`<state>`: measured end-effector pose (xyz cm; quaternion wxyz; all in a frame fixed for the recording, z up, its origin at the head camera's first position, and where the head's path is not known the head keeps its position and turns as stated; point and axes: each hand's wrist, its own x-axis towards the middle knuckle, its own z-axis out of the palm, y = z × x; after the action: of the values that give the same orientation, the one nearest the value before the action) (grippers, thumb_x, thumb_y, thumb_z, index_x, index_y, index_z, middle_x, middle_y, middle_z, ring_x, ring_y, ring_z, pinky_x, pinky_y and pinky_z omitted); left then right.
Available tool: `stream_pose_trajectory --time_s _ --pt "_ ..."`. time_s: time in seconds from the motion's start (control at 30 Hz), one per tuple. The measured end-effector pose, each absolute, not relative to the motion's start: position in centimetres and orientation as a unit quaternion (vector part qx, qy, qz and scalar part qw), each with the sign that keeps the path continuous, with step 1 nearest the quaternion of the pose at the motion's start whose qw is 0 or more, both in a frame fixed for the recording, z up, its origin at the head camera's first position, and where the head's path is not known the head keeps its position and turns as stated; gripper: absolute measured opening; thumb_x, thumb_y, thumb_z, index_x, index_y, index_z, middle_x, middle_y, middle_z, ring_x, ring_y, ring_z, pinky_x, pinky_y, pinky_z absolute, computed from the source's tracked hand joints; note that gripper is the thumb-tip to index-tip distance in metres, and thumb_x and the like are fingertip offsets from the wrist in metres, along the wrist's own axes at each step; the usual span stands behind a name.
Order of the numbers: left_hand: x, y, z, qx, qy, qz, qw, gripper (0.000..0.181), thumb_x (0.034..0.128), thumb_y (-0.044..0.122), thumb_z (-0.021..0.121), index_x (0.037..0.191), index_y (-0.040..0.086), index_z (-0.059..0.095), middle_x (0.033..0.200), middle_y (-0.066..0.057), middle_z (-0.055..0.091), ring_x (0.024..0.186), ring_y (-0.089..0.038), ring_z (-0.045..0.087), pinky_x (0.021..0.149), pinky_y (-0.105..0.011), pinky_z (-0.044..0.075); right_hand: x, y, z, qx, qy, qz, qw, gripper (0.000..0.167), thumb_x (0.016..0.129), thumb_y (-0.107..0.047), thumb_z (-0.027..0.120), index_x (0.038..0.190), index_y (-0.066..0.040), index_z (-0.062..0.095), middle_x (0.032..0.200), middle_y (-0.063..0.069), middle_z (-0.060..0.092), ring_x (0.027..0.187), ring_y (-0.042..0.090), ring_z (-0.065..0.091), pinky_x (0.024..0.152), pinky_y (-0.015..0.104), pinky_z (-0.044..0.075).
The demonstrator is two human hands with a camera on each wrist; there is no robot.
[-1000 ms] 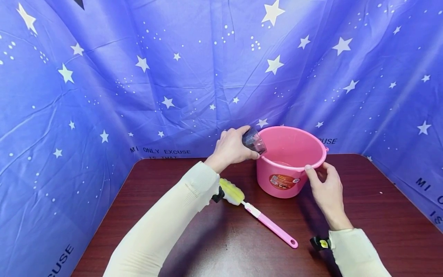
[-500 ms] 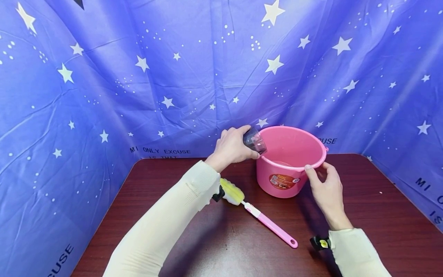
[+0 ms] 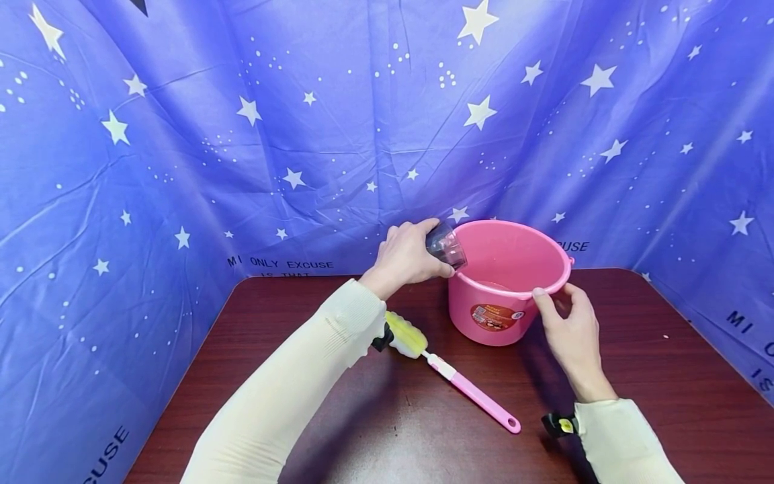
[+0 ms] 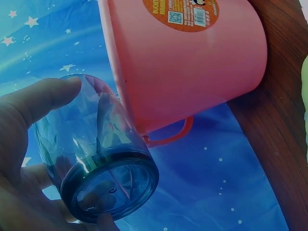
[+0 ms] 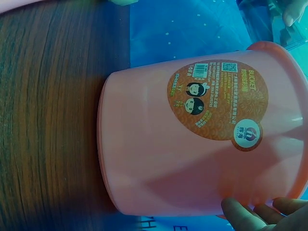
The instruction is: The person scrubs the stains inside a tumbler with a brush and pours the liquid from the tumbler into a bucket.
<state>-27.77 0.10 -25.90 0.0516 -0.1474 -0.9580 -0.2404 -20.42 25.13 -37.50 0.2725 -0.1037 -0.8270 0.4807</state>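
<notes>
My left hand (image 3: 402,259) grips a clear drinking glass (image 3: 446,247), tilted with its mouth towards the inside of a pink bucket (image 3: 465,309). The glass lies at the bucket's left rim. In the left wrist view, the thick base of the glass (image 4: 113,187) faces the camera, with thumb and fingers round its side. An orange label (image 5: 216,101) marks the bucket's wall. On the bucket's right, my right hand (image 3: 571,336) holds the rim, thumb on the near edge. What the bucket contains is mostly hidden by its wall.
A bottle brush with a yellow and white sponge head (image 3: 408,336) and pink handle (image 3: 484,400) lies on the dark wooden table (image 3: 242,403), partly behind the left wrist. Blue star-printed cloth (image 3: 338,134) hangs round the table's back and sides.
The glass has shifted very slightly to the right at the bucket's rim. Both hands, the bucket and the brush stay practically in place.
</notes>
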Motion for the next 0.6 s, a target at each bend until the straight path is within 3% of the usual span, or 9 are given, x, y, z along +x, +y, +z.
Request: stream_pose_trajectory --time_s 0.27,0.6 --pt "-27.75 0.15 -25.91 -0.144 -0.960 -0.237 0.049 0.092 0.0637 0.048 0.084 0.143 0.030 0.043 0.122 -0.001 0.054 0.106 -0.022 0.041 0.086 -0.041 0.040 -20.42 25.15 -37.56 -0.103 -0.826 0.484 0.270 0.057 0.092 -0.037 0.061 0.135 -0.001 0.047 0.130 0.017 0.053 0.116 0.030 0.050 0.099 0.044 0.037" --pt "-27.80 0.16 -25.76 -0.150 -0.959 -0.236 0.051 0.092 0.0629 0.047 0.085 0.143 0.030 0.043 0.123 -0.001 0.054 0.106 -0.022 0.041 0.086 -0.042 0.039 -20.51 25.22 -37.56 -0.106 -0.827 0.479 0.273 0.056 0.092 -0.036 0.061 0.134 -0.001 0.048 0.128 0.017 0.053 0.115 0.030 0.050 0.097 0.041 0.038"
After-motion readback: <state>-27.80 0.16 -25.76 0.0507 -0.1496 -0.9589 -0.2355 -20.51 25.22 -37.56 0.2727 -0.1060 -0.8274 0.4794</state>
